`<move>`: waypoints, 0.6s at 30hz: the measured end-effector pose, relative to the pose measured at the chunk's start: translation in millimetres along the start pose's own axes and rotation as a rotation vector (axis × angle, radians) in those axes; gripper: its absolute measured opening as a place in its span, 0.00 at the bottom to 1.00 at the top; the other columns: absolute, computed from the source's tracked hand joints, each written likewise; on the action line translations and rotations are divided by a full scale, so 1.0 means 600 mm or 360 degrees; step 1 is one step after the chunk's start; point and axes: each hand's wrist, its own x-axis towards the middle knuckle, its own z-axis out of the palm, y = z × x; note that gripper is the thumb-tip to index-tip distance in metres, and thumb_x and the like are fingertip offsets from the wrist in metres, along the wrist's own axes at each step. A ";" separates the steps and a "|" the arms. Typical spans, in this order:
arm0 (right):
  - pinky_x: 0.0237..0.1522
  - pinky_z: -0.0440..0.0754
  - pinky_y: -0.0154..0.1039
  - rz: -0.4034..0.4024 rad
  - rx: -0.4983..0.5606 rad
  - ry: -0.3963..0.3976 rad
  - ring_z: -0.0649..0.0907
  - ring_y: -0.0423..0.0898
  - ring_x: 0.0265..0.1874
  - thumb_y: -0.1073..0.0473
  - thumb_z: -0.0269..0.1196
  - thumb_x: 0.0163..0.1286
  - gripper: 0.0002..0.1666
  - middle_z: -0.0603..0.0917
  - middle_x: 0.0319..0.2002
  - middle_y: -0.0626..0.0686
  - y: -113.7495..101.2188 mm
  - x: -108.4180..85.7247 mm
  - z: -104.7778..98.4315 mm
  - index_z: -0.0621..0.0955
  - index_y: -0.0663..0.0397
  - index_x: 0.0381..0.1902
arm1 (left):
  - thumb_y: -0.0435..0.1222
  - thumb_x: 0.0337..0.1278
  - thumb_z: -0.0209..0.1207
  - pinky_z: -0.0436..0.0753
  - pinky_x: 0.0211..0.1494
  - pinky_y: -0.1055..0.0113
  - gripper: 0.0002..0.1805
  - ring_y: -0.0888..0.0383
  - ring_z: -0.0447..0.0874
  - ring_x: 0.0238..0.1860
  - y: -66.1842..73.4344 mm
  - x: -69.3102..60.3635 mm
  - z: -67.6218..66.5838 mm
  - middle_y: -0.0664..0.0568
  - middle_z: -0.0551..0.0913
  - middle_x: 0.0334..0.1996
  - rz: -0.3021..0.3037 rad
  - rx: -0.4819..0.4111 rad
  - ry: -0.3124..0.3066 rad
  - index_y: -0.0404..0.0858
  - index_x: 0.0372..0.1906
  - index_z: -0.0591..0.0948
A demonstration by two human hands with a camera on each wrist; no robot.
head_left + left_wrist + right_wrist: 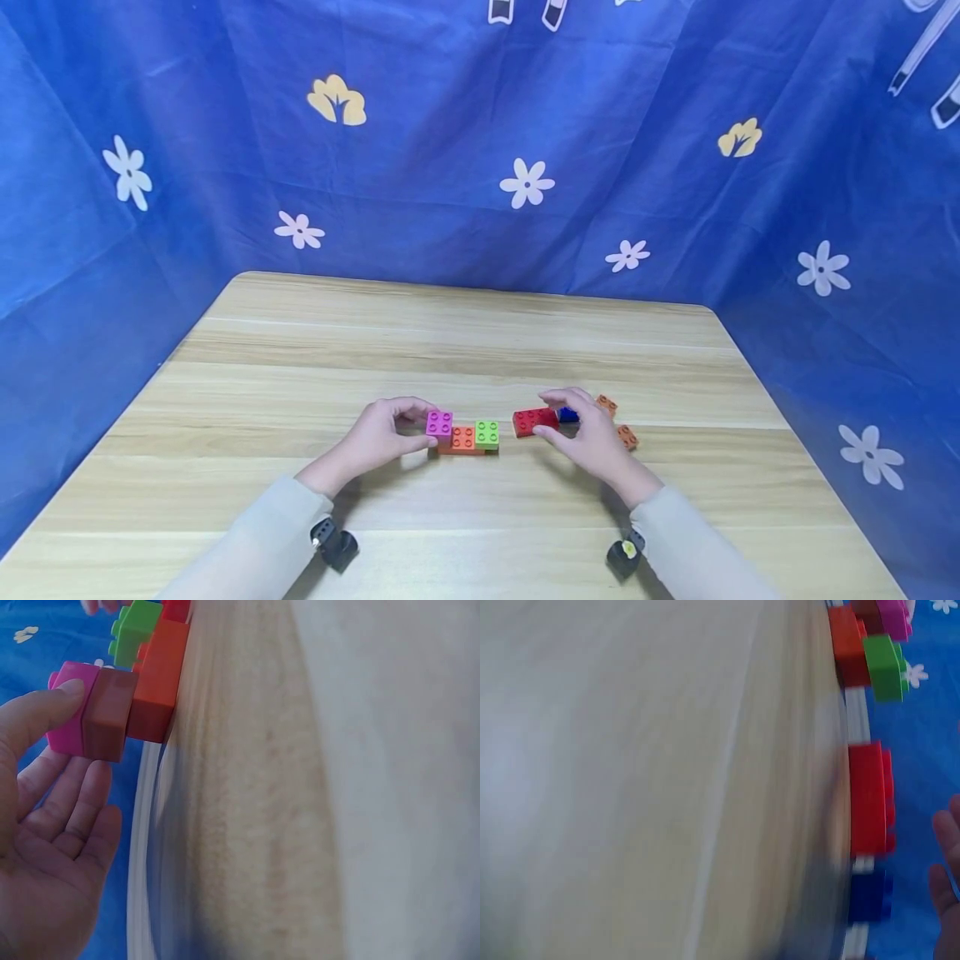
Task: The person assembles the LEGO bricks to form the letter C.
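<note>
My left hand [377, 435] pinches a pink toy brick [439, 423] between thumb and fingers. In the left wrist view a brown brick [109, 714] sits directly beneath the pink one, at the left end of a long orange brick [463, 438]. A green brick [487, 433] stands on the orange brick's right end. Further right, my right hand [596, 442] hovers over a red brick [527, 421], thumb and fingers spread. The right wrist view shows a gap between those fingers and the red brick. A blue brick [567, 414] lies beside the red one, partly hidden by the right hand.
Two small orange-brown bricks, one farther back [607, 405] and one nearer [627, 437], lie right of my right hand. Everything rests on a wooden table [480, 350]. Blue patterned cloth [450, 167] hangs along its back and sides.
</note>
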 end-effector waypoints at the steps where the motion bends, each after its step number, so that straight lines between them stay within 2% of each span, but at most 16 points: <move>1: 0.44 0.80 0.47 -0.0015 0.0000 0.0021 0.81 0.42 0.43 0.54 0.74 0.53 0.27 0.83 0.43 0.50 0.004 -0.004 -0.006 0.80 0.53 0.51 | 0.35 0.43 0.72 0.79 0.51 0.52 0.20 0.53 0.83 0.40 0.000 0.000 0.000 0.53 0.85 0.36 -0.0003 0.0002 0.0000 0.36 0.45 0.82; 7: 0.41 0.82 0.50 -0.0015 0.0017 0.0086 0.81 0.48 0.40 0.60 0.75 0.50 0.27 0.82 0.41 0.54 0.032 -0.029 -0.037 0.80 0.57 0.49 | 0.35 0.43 0.72 0.78 0.52 0.52 0.19 0.53 0.83 0.41 0.001 0.000 0.001 0.53 0.85 0.36 -0.0012 0.0019 0.0001 0.37 0.45 0.82; 12: 0.34 0.83 0.48 0.0000 -0.0035 0.0098 0.81 0.53 0.36 0.63 0.76 0.48 0.28 0.82 0.40 0.56 0.052 -0.050 -0.063 0.80 0.58 0.49 | 0.34 0.43 0.72 0.78 0.52 0.51 0.19 0.52 0.82 0.40 0.002 0.000 0.000 0.53 0.85 0.36 -0.0011 0.0011 0.0004 0.36 0.44 0.82; 18: 0.39 0.82 0.48 0.0125 -0.0193 0.0056 0.80 0.48 0.38 0.59 0.77 0.47 0.31 0.81 0.43 0.53 0.070 -0.074 -0.093 0.80 0.55 0.51 | 0.35 0.43 0.72 0.78 0.51 0.51 0.19 0.53 0.82 0.40 0.001 0.002 0.000 0.53 0.84 0.36 -0.0011 0.0025 0.0009 0.37 0.44 0.83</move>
